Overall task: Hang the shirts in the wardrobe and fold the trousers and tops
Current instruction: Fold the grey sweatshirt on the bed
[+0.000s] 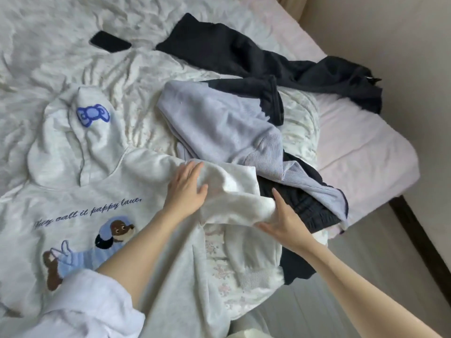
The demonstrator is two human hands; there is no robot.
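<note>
A light grey hoodie (80, 206) with a cartoon dog print and blue script lies front up on the bed, its hood toward the far side. My left hand (186, 189) presses flat on the hoodie's right shoulder. My right hand (278, 220) holds the sleeve (234, 201) from below, fingers curled under the fabric, and the sleeve is lifted and bent across. The sleeve's ribbed cuff hangs near the bed's edge. To the right lies a lavender sweatshirt (219, 123) on top of dark garments.
A black phone (109, 41) lies on the rumpled white bedding (48, 45) at the far left. Dark navy trousers (268, 59) sprawl across the far right of the bed. A dark ribbed garment (310, 211) sits by the bed's right edge, above the floor (366, 252).
</note>
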